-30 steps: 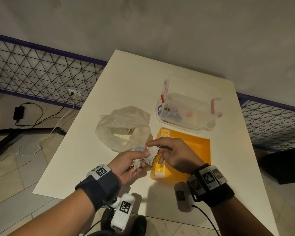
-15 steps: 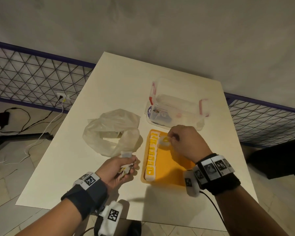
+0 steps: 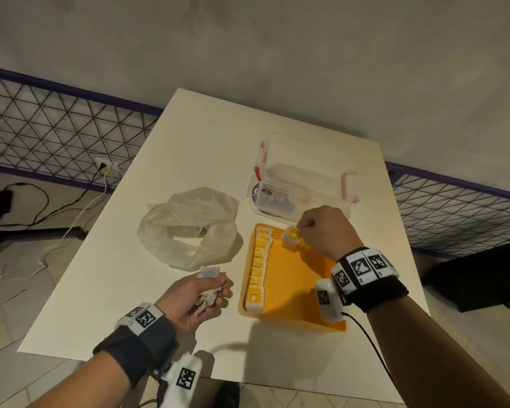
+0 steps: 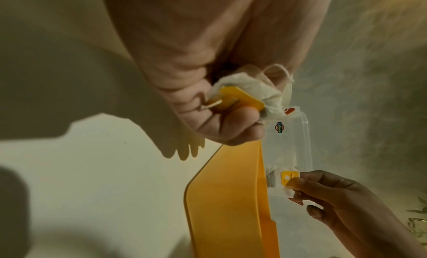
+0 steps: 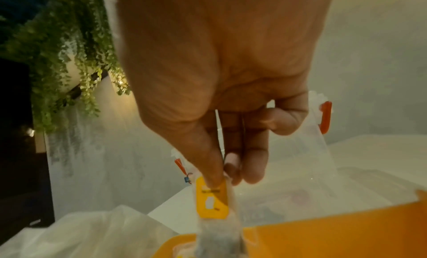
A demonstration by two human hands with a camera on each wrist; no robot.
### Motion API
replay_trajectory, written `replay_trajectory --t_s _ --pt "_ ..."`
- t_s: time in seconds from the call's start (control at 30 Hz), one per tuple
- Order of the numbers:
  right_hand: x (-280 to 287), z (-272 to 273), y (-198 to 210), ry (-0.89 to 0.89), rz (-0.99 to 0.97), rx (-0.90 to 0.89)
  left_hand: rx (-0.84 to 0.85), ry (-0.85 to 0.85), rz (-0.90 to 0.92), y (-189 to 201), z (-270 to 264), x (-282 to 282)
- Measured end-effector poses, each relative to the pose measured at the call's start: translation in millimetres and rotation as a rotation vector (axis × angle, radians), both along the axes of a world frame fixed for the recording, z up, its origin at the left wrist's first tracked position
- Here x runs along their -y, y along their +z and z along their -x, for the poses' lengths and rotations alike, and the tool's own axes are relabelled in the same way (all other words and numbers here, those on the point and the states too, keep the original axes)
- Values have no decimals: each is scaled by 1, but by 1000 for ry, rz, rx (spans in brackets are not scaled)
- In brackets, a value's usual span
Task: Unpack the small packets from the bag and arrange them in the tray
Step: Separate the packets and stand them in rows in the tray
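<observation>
Packets are in 3 places: a column in the tray, 1 in the right hand, a bunch in the left hand. The table point(image 3: 189, 136) is white and carries everything. On its left half lies the bag point(image 3: 189, 228), clear plastic, crumpled, its mouth open toward the camera. Beyond the tray stands a clear box point(image 3: 304, 187) with red clips, its lid on; something blue and a label show through the wall.

The tray point(image 3: 292, 290) is orange and sits right of the bag, near the front edge. Along its left wall runs the column point(image 3: 258, 266) of white packets with yellow tags, overlapping from the far end to the near end; the count cannot be told.

The right hand point(image 3: 324, 231) is at the tray's far end, thumb and fingers pinching 1 packet point(image 3: 290, 236) by its top, just right of the column's far end. In the right wrist view the thumb presses the yellow tag point(image 5: 211, 198) and the packet hangs down into the tray.

The left hand point(image 3: 195, 295) is over the table between bag and tray, fingers curled around a bunch of packets point(image 3: 211, 285); the left wrist view shows a yellow tag point(image 4: 238, 99) and string among them.
</observation>
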State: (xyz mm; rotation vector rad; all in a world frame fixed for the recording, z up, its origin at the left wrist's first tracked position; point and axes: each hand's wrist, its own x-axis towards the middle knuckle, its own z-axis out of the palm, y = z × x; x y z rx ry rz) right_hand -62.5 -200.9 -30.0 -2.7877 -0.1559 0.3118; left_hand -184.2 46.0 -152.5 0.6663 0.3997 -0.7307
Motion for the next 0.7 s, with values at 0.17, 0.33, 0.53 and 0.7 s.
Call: replay_trajectory --t_s 0.17,0.33,0.53,0.7 --pt "-6 0 -9 40 122 -34 9 18 -20 -2 3 0" --pt "-13 2 -24 73 184 -121 32 5 -8 -10 5 -3" --pt "-20 -5 -35 119 177 -160 32 2 -15 -13 8 -4" --pt "-24 -12 -39 87 159 -84 36 -1 -42 -13 10 -2"
